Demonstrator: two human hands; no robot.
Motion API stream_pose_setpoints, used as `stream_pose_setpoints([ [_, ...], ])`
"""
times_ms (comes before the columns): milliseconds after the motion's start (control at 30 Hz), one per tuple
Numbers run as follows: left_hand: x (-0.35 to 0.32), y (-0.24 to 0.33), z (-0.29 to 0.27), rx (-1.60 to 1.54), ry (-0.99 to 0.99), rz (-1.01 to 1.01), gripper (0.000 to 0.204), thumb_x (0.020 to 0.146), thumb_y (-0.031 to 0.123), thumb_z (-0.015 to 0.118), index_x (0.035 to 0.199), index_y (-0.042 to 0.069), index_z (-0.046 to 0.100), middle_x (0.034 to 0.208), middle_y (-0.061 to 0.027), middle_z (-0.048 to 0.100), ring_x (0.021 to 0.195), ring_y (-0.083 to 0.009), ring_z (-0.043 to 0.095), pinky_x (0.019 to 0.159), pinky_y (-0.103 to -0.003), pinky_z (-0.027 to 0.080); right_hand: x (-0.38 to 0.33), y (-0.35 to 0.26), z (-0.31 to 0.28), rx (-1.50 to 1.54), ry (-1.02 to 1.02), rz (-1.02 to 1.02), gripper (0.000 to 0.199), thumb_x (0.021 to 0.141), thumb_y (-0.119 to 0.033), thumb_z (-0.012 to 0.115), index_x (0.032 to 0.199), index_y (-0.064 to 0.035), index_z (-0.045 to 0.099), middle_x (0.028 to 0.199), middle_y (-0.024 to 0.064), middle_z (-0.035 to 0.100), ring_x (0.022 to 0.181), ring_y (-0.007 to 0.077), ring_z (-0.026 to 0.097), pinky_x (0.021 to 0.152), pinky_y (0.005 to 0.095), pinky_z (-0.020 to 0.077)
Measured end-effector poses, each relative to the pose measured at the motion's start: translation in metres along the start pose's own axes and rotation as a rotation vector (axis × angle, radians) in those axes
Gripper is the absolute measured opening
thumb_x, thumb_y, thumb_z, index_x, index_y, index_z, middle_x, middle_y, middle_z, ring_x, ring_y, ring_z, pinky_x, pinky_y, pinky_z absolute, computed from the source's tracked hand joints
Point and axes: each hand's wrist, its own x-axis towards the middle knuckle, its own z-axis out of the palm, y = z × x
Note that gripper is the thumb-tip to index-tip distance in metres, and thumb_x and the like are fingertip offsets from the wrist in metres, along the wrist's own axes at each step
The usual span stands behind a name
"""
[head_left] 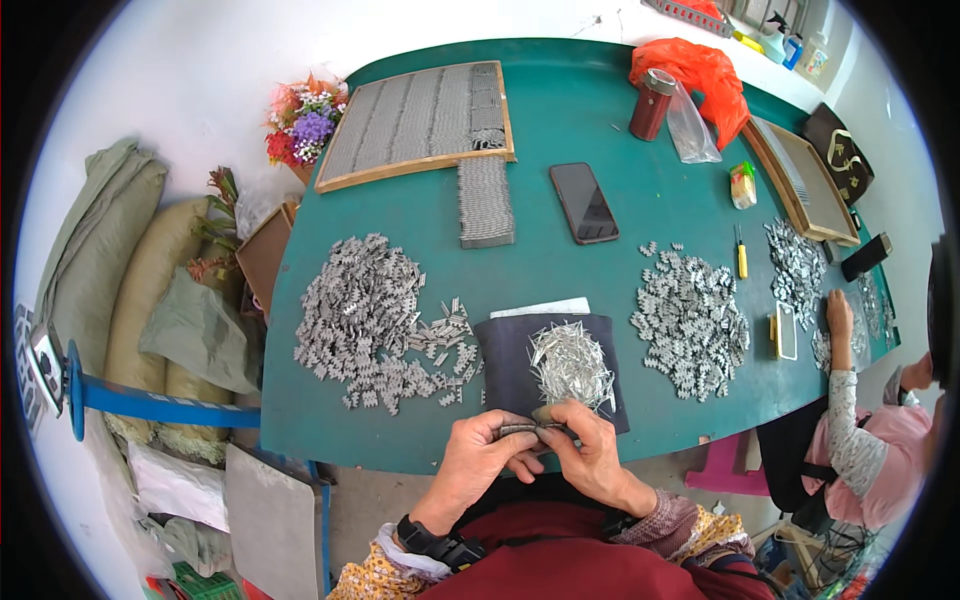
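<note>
My left hand (470,465) and my right hand (590,462) meet at the table's front edge, fingertips pinched together. Dark grey coverings seem to wrap some fingertips; whatever lies between them is too small to make out. Just beyond my fingers, a heap of thin silvery pins (572,365) rests on a dark cloth (505,350). To the left spreads a big pile of small grey toothed metal pieces (355,315), with a few scattered toward the cloth. A second pile of similar pieces (690,325) lies to the right.
A wooden-framed tray (400,125) of grey rows stands at the back left, a stacked strip (485,205) before it. Farther right are a phone (583,203), a dark red flask (652,105), a red bag (690,65) and a yellow-handled screwdriver (742,258). Another person's hand (838,315) works at the right.
</note>
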Motion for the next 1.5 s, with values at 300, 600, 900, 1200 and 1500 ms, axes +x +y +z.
stream_pose_setpoints([
  [300,-0.006,-0.001,-0.013,0.093,0.022,0.042,0.011,0.095,0.000,0.059,0.100,-0.010,0.061,0.082,-0.0154,0.068,0.065,-0.0218,0.070,0.053,-0.028,0.058,-0.001,-0.018,-0.003,-0.236,-0.098,-0.123,0.035,0.084,0.004,0.065,0.118,-0.0015,0.062,0.095,0.0141,0.061,0.078,0.0311,0.061,0.068,0.0382,0.0507],
  [600,-0.017,-0.005,-0.042,0.059,0.058,0.086,0.011,0.094,0.002,0.060,0.098,-0.009,0.061,0.080,-0.0154,0.067,0.064,-0.0213,0.069,0.051,-0.029,0.058,0.031,0.015,-0.026,-0.543,-0.122,-0.172,0.018,0.080,-0.001,0.068,0.097,-0.0060,0.067,0.090,0.0091,0.060,0.084,0.0290,0.058,0.076,0.0401,0.0443],
  [900,-0.020,-0.007,-0.047,0.068,0.040,0.066,0.011,0.094,0.002,0.060,0.098,-0.008,0.061,0.080,-0.0141,0.067,0.063,-0.0210,0.069,0.050,-0.027,0.057,0.052,0.023,-0.017,-0.802,-0.321,-0.337,0.017,0.073,-0.001,0.064,0.089,-0.0060,0.061,0.084,0.0065,0.052,0.082,0.0252,0.053,0.076,0.0383,0.0381],
  [1200,-0.018,-0.015,-0.046,0.041,0.023,0.036,0.011,0.094,0.004,0.062,0.098,-0.006,0.062,0.080,-0.0126,0.066,0.064,-0.0193,0.068,0.050,-0.026,0.055,0.029,0.014,-0.022,-0.730,-0.209,-0.290,0.012,0.079,-0.006,0.067,0.089,-0.0063,0.061,0.083,0.0069,0.052,0.079,0.0257,0.053,0.074,0.0387,0.0388],
  [1500,-0.018,-0.014,-0.037,0.090,-0.001,0.014,0.011,0.095,0.003,0.059,0.102,-0.006,0.062,0.079,-0.0097,0.066,0.063,-0.0164,0.068,0.049,-0.025,0.054,0.025,0.017,-0.010,-0.820,-0.164,-0.305,0.014,0.079,-0.008,0.072,0.089,-0.0039,0.062,0.080,0.0075,0.051,0.073,0.0277,0.051,0.074,0.0392,0.0398],
])
